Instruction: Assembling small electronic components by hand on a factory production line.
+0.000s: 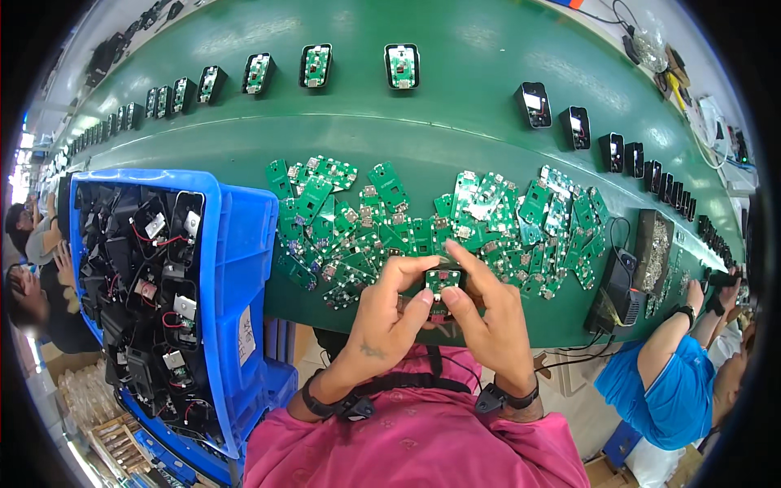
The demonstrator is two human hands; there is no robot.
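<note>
Close in front of me, at the table's near edge, both hands hold a small black casing with a green circuit board [443,280] in it. My left hand [386,315] grips it from the left, with the thumb on the board's lower part. My right hand [494,319] closes on its right side, its thumb also pressing low on the board and its index finger raised along the far end. The casing's lower part is partly hidden by the thumbs. Just beyond my hands lies a wide heap of loose green circuit boards [390,187].
A blue bin [244,203] full of black casings with red wires stands left. Black casings with boards [316,67] line the table's far side; more casings [534,106] run right. A black powered device [622,285] and a box of small metal parts [653,252] sit near a co-worker [667,382].
</note>
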